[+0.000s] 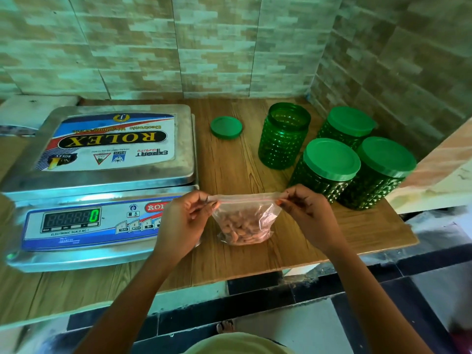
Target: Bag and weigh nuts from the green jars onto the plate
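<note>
A clear zip bag [244, 221] with brown nuts in its bottom hangs over the wooden counter. My left hand [185, 221] pinches the left end of its zip strip. My right hand [306, 213] pinches the right end. Behind the bag stands an open green jar [282, 136]; its green lid [226, 127] lies flat to its left. Three closed green jars [329, 167] [378, 172] [347, 126] stand at the right. The steel weighing scale's plate [107, 172] at the left is bare, and its display [71, 218] reads 0.
The wooden counter [229, 256] ends at a near edge below my hands, with a dark tiled floor beneath. A tiled wall closes the back and right. A pale slab [439, 172] juts in at the right beside the jars.
</note>
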Tool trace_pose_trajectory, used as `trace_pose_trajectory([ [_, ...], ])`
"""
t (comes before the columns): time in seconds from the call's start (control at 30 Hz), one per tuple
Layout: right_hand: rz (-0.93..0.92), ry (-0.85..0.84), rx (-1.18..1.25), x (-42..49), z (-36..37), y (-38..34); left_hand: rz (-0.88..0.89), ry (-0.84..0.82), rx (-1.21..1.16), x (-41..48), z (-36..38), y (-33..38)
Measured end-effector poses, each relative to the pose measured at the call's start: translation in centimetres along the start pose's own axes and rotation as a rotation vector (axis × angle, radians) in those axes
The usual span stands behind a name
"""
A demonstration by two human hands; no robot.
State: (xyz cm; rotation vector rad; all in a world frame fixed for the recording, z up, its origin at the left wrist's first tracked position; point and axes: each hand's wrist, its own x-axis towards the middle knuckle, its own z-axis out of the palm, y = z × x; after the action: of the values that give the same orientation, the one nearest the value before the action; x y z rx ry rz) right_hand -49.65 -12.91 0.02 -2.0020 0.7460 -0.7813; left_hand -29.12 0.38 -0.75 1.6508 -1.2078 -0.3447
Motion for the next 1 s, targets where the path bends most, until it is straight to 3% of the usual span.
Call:
trace_pose_trajectory([
  [0.3,-0.032,-0.086,0.068,0.5,-0.1,0.5,-0.068,-0.070,-0.244,-0.4,0.8,0.4],
  [0.7,-0.179,-0.118,0.070,1.0,0.0,1.4,0.044,-0.003,-0.151,-0.7,1.6,1.1],
  [1.0,-0.198,-0.142,-0.016,1.5,0.3,0.9,-0.027,-0.030,-0.242,-0.5,1.9,0.9],
])
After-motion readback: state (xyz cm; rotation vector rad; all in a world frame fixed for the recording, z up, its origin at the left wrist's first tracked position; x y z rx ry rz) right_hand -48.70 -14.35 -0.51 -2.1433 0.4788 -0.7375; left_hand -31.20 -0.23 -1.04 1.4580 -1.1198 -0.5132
